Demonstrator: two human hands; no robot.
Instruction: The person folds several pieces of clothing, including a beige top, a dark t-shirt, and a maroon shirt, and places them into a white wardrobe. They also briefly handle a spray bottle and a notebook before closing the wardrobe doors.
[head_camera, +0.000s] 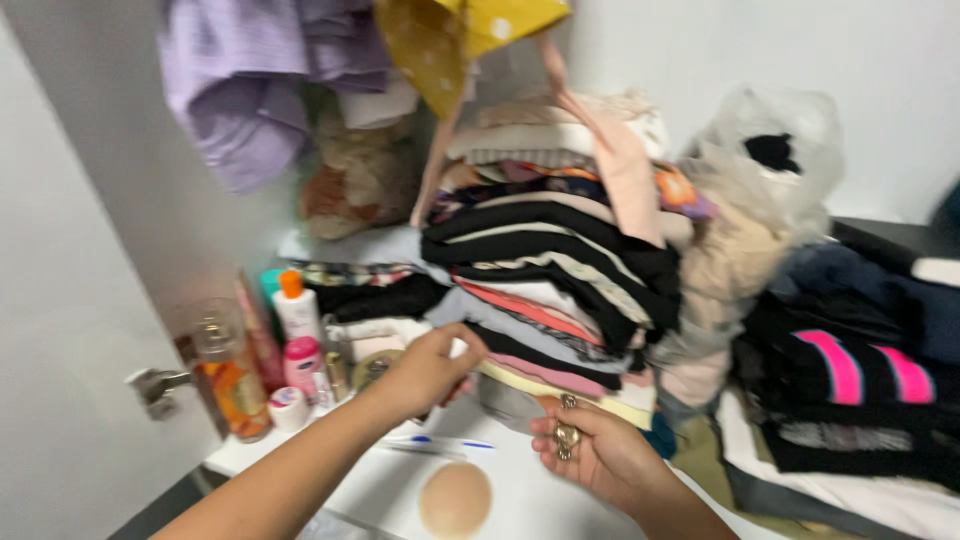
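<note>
Clothes stack (560, 270) behind hands, bottles (270, 350) left, pen (440, 441) btwn.

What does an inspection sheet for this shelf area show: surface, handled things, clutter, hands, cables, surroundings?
Surface: white shelf, crowded.
Handled things: small metal pieces in the right palm.
Clutter: toiletry bottles, beige round pad, pen, folded clothes stack.
Hands: left hand reaching at the stack's base, what it grips unclear; right hand open, palm up.
Cables: nothing seen.
Surroundings: white walls, hanging garments, plastic bag, dark clothes pile.
</note>
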